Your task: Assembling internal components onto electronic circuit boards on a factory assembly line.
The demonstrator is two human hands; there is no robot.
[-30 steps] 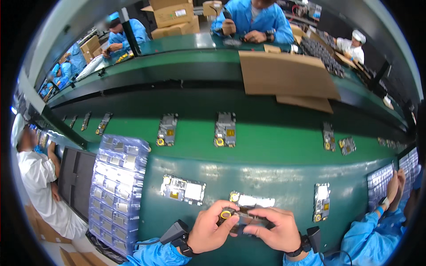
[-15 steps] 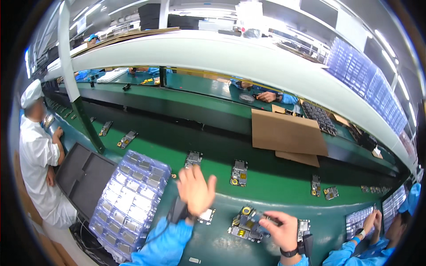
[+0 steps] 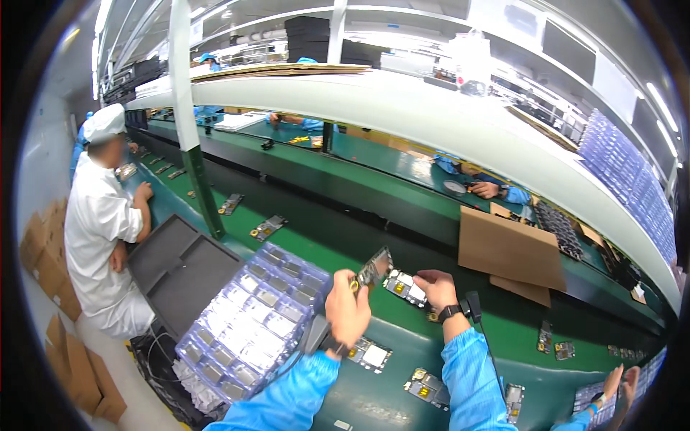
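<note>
My left hand [image 3: 348, 309] is closed on a circuit board [image 3: 375, 267], which it lifts tilted above the green belt. Just to the right, my right hand [image 3: 440, 291] has its fingers closed on the right end of a second circuit board [image 3: 404, 286] with a pale block and a yellow patch. Part of another yellow-marked piece [image 3: 433, 316] peeks out beneath this hand. Nearer me on the bench lie a board with a white square [image 3: 372, 356], a board or boards with a yellow patch [image 3: 425, 388] and, beyond my right sleeve, another board [image 3: 514, 402].
A clear plastic tray of metal-coloured parts [image 3: 255, 323] stands left of my arm, beside a black foam tray [image 3: 180, 269]. More boards [image 3: 268, 228] lie along the belt [image 3: 309, 251]. Brown cardboard [image 3: 507, 248] leans at the back. Co-workers sit left and right.
Both hands have moved forward to the belt. The left, open before, now grips a raised board. The right has left the boards on the bench. The view has swung left.
</note>
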